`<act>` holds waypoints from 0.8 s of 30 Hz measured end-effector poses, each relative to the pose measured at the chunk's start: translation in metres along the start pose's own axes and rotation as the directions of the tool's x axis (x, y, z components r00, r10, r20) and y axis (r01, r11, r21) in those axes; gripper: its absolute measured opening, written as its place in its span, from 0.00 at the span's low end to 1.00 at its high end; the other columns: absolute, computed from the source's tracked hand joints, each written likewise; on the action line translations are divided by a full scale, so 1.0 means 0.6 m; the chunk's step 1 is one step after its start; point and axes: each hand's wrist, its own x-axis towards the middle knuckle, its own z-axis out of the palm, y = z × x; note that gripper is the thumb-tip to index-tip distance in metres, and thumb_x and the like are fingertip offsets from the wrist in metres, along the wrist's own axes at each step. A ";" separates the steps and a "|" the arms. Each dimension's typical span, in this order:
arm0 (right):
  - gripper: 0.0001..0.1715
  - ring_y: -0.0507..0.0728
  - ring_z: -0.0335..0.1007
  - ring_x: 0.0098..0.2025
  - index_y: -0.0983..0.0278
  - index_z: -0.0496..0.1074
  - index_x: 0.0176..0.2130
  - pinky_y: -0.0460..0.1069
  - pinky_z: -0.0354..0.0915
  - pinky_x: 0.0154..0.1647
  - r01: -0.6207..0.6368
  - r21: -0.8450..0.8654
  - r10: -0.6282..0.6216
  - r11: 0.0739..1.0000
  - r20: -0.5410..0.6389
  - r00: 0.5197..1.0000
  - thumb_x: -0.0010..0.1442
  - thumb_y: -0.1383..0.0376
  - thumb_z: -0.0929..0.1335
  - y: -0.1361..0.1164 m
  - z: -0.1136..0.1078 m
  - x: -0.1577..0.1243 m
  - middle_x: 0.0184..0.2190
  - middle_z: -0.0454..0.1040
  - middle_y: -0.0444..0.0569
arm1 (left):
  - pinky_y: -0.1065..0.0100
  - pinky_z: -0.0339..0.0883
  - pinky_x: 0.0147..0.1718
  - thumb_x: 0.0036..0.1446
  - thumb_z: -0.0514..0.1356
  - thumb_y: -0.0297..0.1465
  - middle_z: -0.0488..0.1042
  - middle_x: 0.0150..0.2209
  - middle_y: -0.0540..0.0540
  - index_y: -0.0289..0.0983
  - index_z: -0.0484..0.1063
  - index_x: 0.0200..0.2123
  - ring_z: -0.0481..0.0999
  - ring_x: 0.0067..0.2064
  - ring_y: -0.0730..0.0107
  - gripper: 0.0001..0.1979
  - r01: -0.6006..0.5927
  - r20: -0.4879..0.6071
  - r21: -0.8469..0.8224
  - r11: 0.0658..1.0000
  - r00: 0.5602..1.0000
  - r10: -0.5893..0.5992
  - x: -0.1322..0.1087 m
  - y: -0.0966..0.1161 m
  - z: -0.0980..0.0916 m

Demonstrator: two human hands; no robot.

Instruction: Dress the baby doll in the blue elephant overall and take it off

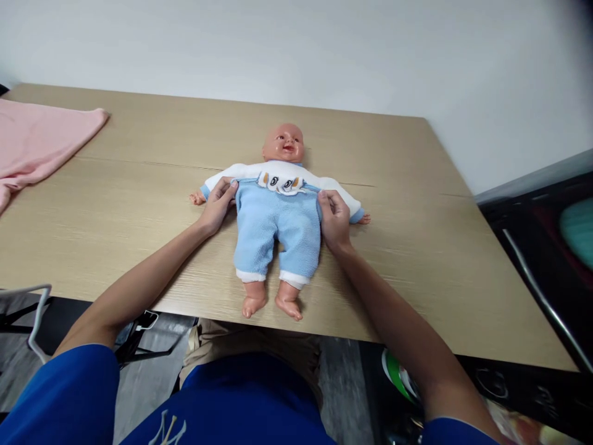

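A baby doll [288, 143] lies on its back on the wooden table, its head toward the wall and bare feet at the near edge. It wears a white top with blue cuffs and light blue pants [278, 216] with white hems. A cartoon face with eyes and orange ears decorates the chest. My left hand [221, 203] pinches the waist edge of the pants on one side. On the opposite side, my right hand [334, 216] pinches the same edge. Between both hands the waistband is stretched wide across the doll's belly.
A pink cloth [41, 139] lies at the table's left end. The table [407, 266] meets a white wall [296, 49] at the back. Dark furniture with a metal bar [546, 296] stands at the right. A white cable [39, 315] hangs near the front left edge.
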 end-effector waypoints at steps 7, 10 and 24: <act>0.15 0.69 0.76 0.58 0.54 0.76 0.59 0.69 0.72 0.70 0.188 -0.317 -0.236 0.930 -0.121 0.964 0.75 0.55 0.72 -0.060 0.011 -0.013 0.57 0.80 0.55 | 0.64 0.75 0.44 0.62 0.77 0.64 0.76 0.40 0.48 0.42 0.74 0.40 0.76 0.42 0.65 0.32 -0.068 -0.114 -0.022 0.997 0.991 0.065 0.002 0.002 0.006; 0.15 0.73 0.75 0.64 0.54 0.77 0.61 0.74 0.67 0.77 0.335 -0.359 -0.328 0.871 0.082 0.941 0.78 0.58 0.70 -0.111 0.043 0.022 0.59 0.80 0.57 | 0.62 0.74 0.47 0.65 0.75 0.64 0.77 0.39 0.47 0.42 0.77 0.41 0.76 0.42 0.63 0.31 -0.125 -0.120 0.060 0.990 0.984 0.132 0.000 0.007 0.010; 0.28 0.66 0.84 0.56 0.55 0.83 0.62 0.58 0.73 0.58 0.750 -0.109 0.066 0.652 0.994 0.087 0.65 0.71 0.76 -0.123 0.363 0.257 0.58 0.89 0.53 | 0.61 0.69 0.44 0.71 0.71 0.64 0.76 0.42 0.47 0.43 0.78 0.48 0.73 0.41 0.63 0.29 -0.224 -0.122 0.204 0.953 0.960 0.252 -0.034 0.016 0.026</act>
